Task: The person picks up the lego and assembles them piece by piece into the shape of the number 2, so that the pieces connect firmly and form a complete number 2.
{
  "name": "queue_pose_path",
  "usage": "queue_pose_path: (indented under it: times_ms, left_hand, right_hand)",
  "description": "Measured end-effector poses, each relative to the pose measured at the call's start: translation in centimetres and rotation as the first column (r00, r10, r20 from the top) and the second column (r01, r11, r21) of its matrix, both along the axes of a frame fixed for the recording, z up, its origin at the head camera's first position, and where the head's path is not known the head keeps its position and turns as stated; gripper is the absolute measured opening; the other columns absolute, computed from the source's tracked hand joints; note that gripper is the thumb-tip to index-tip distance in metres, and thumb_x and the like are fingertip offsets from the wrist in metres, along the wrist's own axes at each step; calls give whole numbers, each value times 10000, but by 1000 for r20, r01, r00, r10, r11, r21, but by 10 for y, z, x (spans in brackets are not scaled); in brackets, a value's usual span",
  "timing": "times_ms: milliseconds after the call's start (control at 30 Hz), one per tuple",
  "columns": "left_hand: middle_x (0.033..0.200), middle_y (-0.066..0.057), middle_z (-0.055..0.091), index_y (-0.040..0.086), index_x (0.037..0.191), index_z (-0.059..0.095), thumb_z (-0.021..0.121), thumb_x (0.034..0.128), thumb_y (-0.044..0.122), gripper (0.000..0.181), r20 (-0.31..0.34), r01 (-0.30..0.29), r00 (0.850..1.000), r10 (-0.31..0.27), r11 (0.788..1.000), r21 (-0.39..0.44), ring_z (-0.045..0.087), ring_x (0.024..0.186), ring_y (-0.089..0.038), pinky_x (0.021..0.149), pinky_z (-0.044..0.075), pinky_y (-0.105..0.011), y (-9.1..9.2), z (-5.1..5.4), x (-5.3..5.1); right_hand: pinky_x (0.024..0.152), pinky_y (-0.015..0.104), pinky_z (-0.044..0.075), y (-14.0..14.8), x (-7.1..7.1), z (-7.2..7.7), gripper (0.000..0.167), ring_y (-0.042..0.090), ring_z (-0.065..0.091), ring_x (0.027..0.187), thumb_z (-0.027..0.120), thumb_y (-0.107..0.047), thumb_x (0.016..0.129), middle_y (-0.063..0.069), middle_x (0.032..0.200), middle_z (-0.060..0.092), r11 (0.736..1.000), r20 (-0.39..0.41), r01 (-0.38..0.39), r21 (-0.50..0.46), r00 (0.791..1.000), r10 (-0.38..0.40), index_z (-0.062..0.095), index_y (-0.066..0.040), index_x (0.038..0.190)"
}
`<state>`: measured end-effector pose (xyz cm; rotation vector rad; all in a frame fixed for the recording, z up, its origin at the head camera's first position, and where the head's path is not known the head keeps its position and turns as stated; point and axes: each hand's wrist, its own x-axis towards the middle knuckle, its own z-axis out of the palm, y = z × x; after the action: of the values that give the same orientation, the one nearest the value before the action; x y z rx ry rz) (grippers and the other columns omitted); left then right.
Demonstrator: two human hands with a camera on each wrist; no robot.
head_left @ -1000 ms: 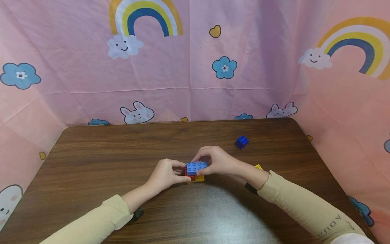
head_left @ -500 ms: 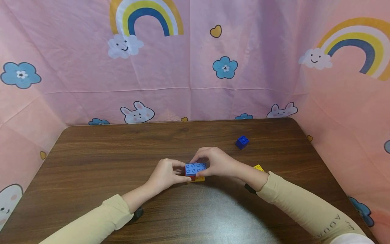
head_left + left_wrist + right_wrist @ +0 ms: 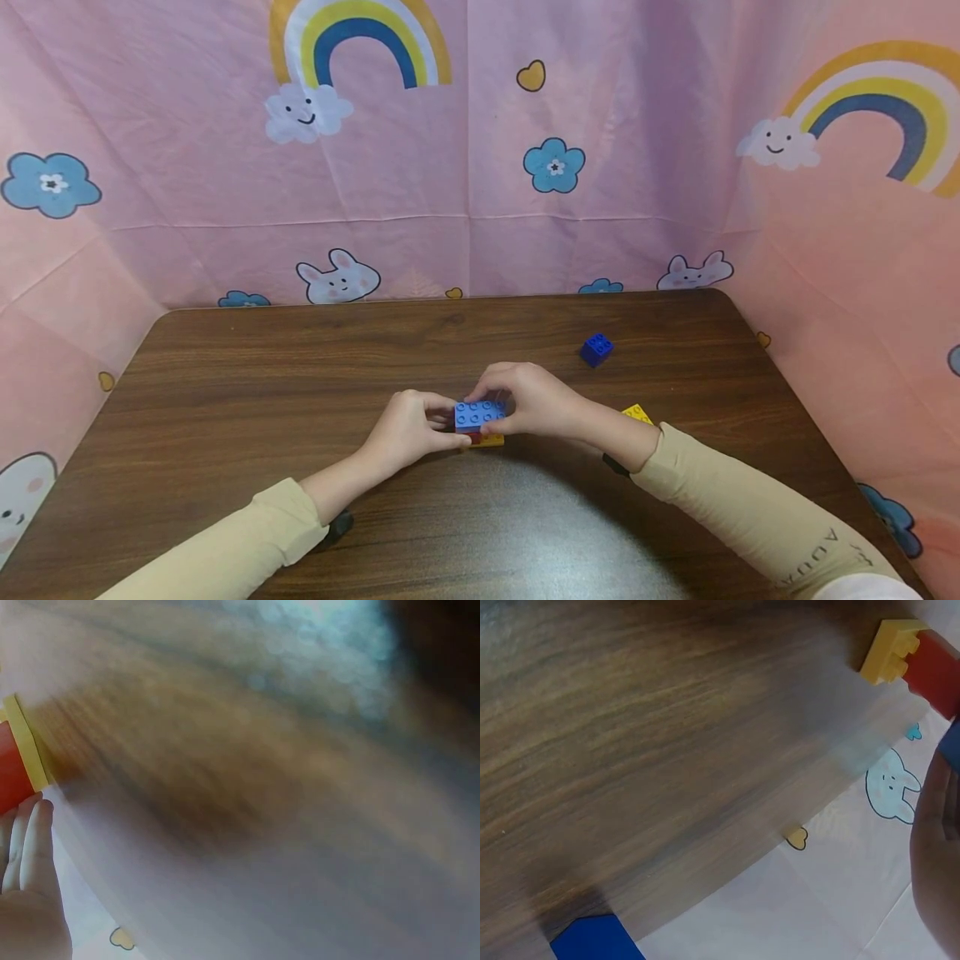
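In the middle of the table, a light blue eight-stud toy brick (image 3: 472,415) sits above a red brick (image 3: 932,671), apparently resting on it. Under the red brick lies a flatter yellow brick (image 3: 889,654), a few of its studs uncovered at one end. My right hand (image 3: 536,402) pinches the light blue brick between thumb and fingers from the right. From the left, my left hand (image 3: 403,429) grips the red brick low on the stack. Whether the light blue brick is fully seated on the red one I cannot tell.
A dark blue four-stud brick (image 3: 597,350) stands toward the back right of the wooden table (image 3: 300,358). Another yellow brick (image 3: 638,413) lies partly hidden behind the right forearm. A pink printed cloth (image 3: 420,183) hangs around the table's back and sides.
The light blue brick has shifted slightly left and down over the red brick, along with the right fingers. The left hand has stayed in place.
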<state>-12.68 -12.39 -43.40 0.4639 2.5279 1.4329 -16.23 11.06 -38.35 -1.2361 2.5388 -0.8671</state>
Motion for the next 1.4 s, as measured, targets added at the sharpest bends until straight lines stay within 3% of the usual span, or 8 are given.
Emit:
queue_pose_path:
  times_ms: [400, 767, 1067, 1400]
  left_hand:
    - [1121, -220, 799, -61, 1151, 778, 913, 831, 92, 380, -23, -2, 1000, 2, 1000, -16, 808, 1010, -296, 801, 660, -255, 0, -1, 1]
    - [1092, -231, 801, -84, 1133, 772, 914, 819, 66, 376, -57, 14, 998, -14, 1000, -12, 813, 980, -298, 791, 662, -258, 0, 0, 0]
    - [1051, -199, 812, -62, 1103, 773, 934, 801, 82, 372, -110, 31, 993, -38, 997, -67, 817, 937, -257, 771, 666, -261, 2, -2, 0]
    - [1046, -194, 813, -60, 1101, 773, 939, 792, 88, 380, -116, 34, 992, -44, 996, -86, 817, 934, -255, 765, 664, -254, 2, -2, 0]
  right_hand:
    - [800, 149, 546, -3, -1, -3, 307, 77, 643, 921, 913, -161, 854, 10, 1055, 734, 1000, 8, 2, -9, 1000, -2, 796, -103, 1132]
    - [786, 155, 565, -10, 0, 1, 276, 87, 680, 905, 920, -148, 828, 15, 1029, 729, 1000, 1, 9, 26, 1000, -9, 797, -91, 1068]
    - [735, 147, 542, -11, 2, 2, 258, 64, 616, 839, 922, -131, 807, 2, 979, 698, 999, -22, 7, 39, 1000, -6, 789, -97, 1026]
    - [742, 145, 542, -11, 3, -1, 248, 75, 616, 854, 921, -107, 795, 12, 981, 695, 1000, -26, 2, 18, 1000, -2, 771, -92, 992]
